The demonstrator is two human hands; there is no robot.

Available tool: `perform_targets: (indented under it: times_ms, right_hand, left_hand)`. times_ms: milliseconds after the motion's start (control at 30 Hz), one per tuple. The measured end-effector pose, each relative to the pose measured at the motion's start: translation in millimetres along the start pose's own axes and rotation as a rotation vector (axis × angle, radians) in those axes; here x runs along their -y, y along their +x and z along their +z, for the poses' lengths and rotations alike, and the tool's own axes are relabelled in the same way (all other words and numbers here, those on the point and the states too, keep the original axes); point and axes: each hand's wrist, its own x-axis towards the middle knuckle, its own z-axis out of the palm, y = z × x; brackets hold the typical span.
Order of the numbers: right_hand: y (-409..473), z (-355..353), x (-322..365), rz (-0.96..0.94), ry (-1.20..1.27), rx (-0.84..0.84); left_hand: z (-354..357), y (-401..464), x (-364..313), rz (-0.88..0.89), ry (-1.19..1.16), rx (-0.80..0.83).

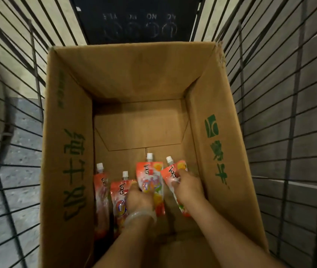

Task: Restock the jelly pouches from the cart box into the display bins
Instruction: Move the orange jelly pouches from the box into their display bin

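A deep cardboard box [221, 144] with green print stands in a wire cart, and both my arms reach down into it. Several red-orange jelly pouches with white caps are at the near end of its floor. My left hand [140, 198], a clear bangle on its wrist, grips the middle pouch [150, 176]. My right hand [187, 187] grips the rightmost pouch [173, 174]. Two more pouches stay at the left: one [101, 190] leans on the box's left wall, one [119, 198] lies beside my left hand. The display bins are out of view.
Black wire cart walls [281, 113] rise on both sides of the box. A dark panel with faint lettering [138, 18] closes the cart's far end. The far half of the box floor [140, 128] is bare cardboard. Grey speckled floor shows through the wires at the left.
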Motion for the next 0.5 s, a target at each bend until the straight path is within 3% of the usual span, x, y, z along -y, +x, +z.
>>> perform_targets:
  times_ms: [167,300,500]
  right_hand:
    - [6,16,-5,0.041,-0.003,-0.099]
    - [16,17,-9,0.106,-0.116,-0.084]
    - [18,20,-4,0.162,-0.007,-0.013]
  left_hand:
    - [-13,7,4,0.038,0.002,0.051]
    - [-10,6,3,0.049,0.012,0.057]
    - [-15,4,4,0.081,-0.042,0.108]
